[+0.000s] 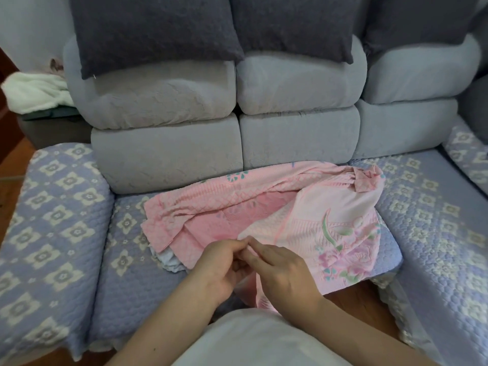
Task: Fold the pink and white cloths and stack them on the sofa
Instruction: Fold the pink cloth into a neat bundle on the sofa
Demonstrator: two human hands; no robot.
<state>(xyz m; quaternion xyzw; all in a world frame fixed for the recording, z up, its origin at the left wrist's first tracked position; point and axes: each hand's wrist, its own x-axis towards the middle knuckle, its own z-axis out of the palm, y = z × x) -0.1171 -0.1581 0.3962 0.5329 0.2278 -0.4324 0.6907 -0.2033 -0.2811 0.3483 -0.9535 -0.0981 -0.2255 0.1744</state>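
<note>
Both hands — left hand [219, 262] and right hand [280, 270] — pinch the near edge of the pink cloth [264, 207] rumpled on the sofa [422, 207] seat — soft, limp, light, probably best held by corners.

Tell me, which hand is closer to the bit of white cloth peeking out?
Left. The left hand sits just right of the white cloth; the right hand lies farther right, on the pink cloth.

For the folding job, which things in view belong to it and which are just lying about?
In the job: pink cloth; white cloth peeking from under it; sofa; left hand and right hand, pinching the pink cloth's edge.

Lying about: dark cushions; cream blanket.
</note>
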